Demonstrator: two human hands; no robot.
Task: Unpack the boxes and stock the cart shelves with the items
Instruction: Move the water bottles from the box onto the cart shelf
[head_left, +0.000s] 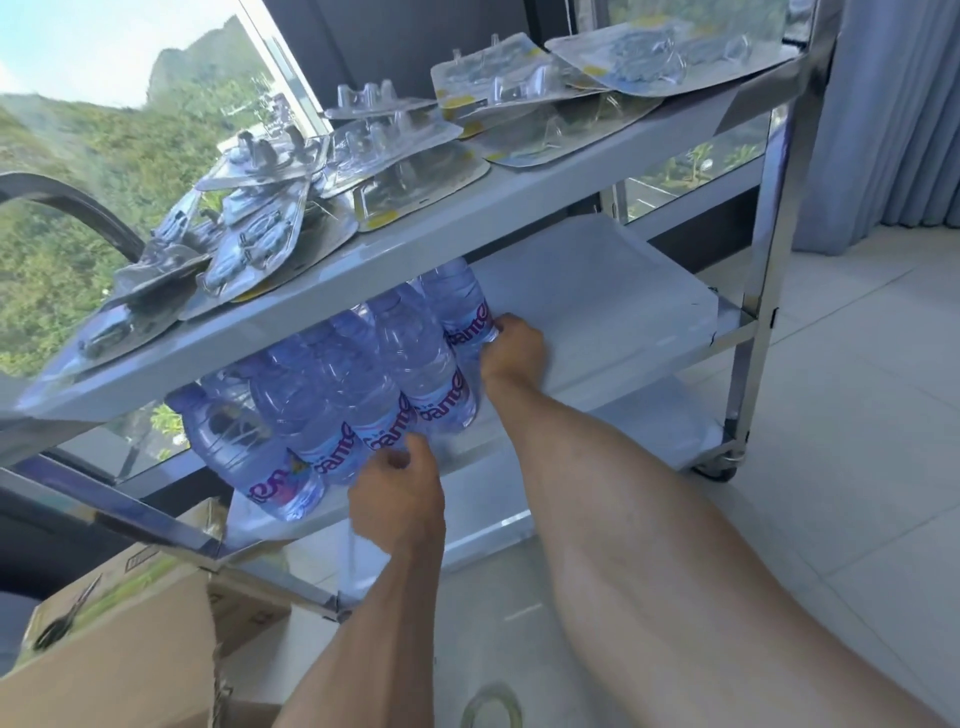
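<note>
Gripping bottles (363, 395), hands (397, 499) outstretched

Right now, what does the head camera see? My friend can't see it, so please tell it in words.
Two bare hands, left hand and right hand, grip a shrink-wrapped pack of water bottles on the middle shelf of a steel cart. Blister packs cover the top shelf, and a cardboard box sits at lower left.
</note>
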